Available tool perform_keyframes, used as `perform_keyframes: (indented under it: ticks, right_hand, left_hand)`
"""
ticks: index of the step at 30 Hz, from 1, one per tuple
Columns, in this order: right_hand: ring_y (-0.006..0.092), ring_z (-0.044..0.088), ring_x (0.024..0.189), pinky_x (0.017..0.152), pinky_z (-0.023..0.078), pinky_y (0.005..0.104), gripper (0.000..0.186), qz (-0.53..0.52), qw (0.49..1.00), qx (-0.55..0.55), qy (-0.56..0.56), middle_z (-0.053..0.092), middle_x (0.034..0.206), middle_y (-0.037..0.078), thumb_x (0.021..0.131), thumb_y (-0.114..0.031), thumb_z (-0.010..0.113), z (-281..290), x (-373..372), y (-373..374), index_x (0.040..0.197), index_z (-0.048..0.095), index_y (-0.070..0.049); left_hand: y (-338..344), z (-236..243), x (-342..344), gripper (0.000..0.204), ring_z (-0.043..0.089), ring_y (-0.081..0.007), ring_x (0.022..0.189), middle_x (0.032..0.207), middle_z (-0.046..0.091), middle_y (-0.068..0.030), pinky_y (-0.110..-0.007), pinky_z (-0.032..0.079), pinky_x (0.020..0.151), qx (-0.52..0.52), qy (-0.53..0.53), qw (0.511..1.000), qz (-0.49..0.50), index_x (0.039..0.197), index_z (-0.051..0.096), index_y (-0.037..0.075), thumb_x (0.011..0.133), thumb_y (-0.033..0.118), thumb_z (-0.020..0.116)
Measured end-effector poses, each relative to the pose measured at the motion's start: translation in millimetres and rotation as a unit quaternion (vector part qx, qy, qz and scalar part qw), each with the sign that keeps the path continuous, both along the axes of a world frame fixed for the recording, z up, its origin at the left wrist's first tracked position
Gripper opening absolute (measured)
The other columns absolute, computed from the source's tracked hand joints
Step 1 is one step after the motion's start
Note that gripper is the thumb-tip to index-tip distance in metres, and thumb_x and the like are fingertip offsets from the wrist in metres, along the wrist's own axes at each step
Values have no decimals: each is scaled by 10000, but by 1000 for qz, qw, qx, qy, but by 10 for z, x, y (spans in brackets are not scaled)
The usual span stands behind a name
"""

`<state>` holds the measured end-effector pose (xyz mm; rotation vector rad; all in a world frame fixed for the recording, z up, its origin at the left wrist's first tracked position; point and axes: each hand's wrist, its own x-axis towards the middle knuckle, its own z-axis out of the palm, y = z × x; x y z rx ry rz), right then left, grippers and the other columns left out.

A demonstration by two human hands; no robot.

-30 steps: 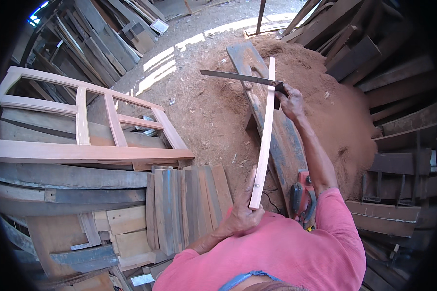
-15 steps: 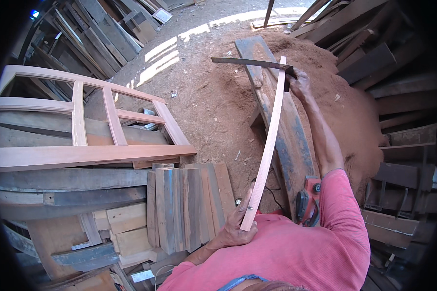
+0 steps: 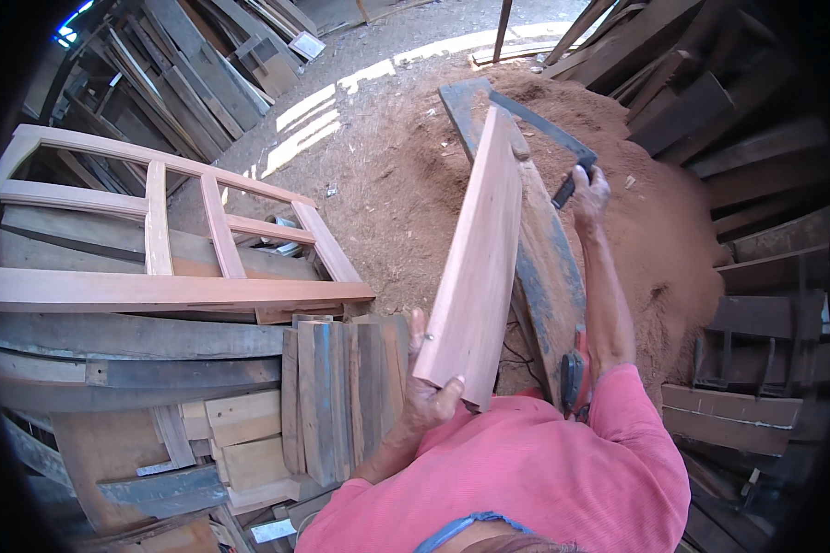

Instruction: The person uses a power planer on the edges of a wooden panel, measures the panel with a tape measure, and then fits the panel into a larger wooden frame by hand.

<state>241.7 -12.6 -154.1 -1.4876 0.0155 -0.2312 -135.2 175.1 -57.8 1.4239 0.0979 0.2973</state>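
Observation:
My left hand [image 3: 432, 398] grips the near end of a pale pinkish board [image 3: 468, 267], which is tilted so that its broad face shows. My right hand [image 3: 591, 192] holds a dark metal square [image 3: 546, 126] by its short arm, to the right of the board. The blade reaches toward the board's far end; I cannot tell whether they touch. Below them lies a long weathered plank bench [image 3: 549, 286] with chipped blue paint. A red and black power tool [image 3: 576, 373] sits at its near end, partly hidden beside my right arm.
A pale wooden frame [image 3: 175, 290] lies at left on stacked timber [image 3: 157, 346], with short boards [image 3: 318, 396] below. More planks [image 3: 673, 111] lean at the right. A large sawdust pile [image 3: 655, 258] lies beside the bench; sunlight stripes the dirt floor [image 3: 387, 212].
The board has turned from showing its narrow edge to its broad face. The square has swung clockwise and away from across the board, with my right hand moved right and slightly down.

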Motion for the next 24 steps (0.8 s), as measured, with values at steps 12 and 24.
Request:
perform_keyframes:
  ticks: [12,24]
  right_hand:
    - [194,553,677,661,458,367,320,-72,906,-385,163,599,725,113,966,-294,631,-1066,-3283,-2987,874,617,13]
    - [269,654,760,760,505,398,194,-84,838,-358,403,693,834,166,880,-151,707,-2166,-5798,-3629,942,655,25]
  left_hand:
    - [161,-84,211,703,508,-310,1315,1416,478,-149,-491,472,1092,-247,-69,946,196,1501,322,66,838,17,551]
    - [-31,-14,251,492,661,-267,1049,1220,579,-141,-384,639,746,-268,-42,940,207,1351,467,39,890,99,626]
